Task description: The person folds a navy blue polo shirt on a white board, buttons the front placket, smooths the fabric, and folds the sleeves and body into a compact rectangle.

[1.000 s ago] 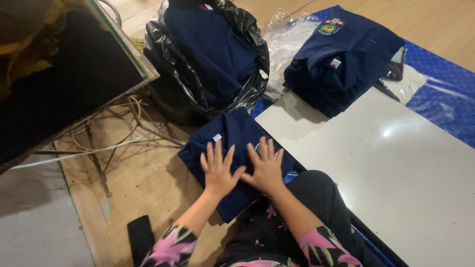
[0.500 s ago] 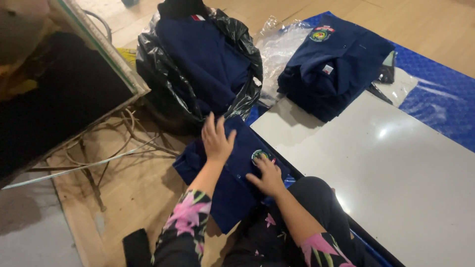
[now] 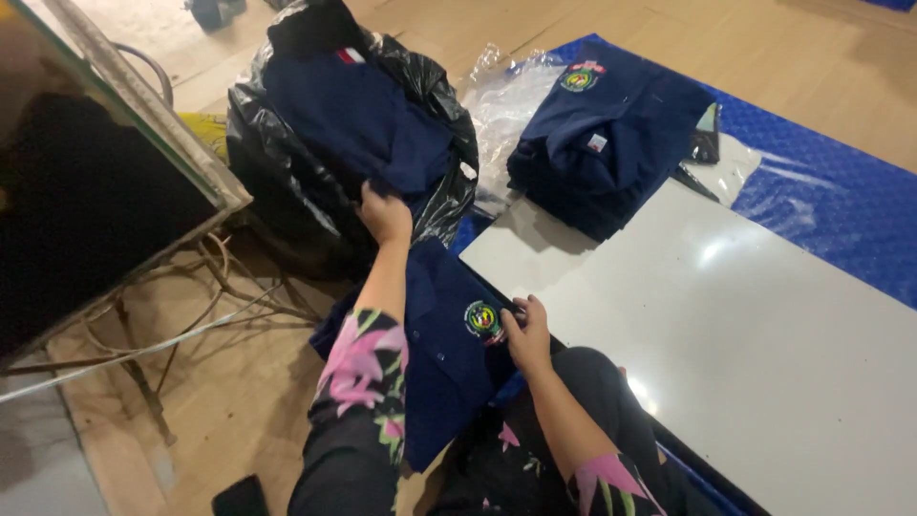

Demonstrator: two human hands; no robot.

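A folded navy shirt [image 3: 444,354] was laid across the lap, partly on the wooden floor [image 3: 239,401]. Its long axis ran from upper left to lower right of the view, and its round crest was turned up, near the right-hand edge. The right hand [image 3: 525,333] was pressed on that edge just beside the crest, fingers bent over the cloth; whether the cloth was pinched or only held down could not be told. The left hand [image 3: 385,215] was stretched forward and closed on the lower hem of a navy garment [image 3: 358,119] inside an open black bag [image 3: 287,191]. That garment was stood roughly upright in the bag, with its dark collar at the top.

To the right, a white board [image 3: 745,334] was laid flat, one corner close to the shirt. A stack of folded navy shirts [image 3: 611,134] was set at the board's far end, partly on a blue mat [image 3: 831,191], with a crest showing on the top one. Crumpled clear plastic [image 3: 501,105] was wedged between the bag and the stack. A dark flat item [image 3: 705,134] was tucked at the stack's right side. On the left, a glass-topped table [image 3: 143,143] on a wire frame was stood near the bag, with a white cable [image 3: 143,349] run beneath it.
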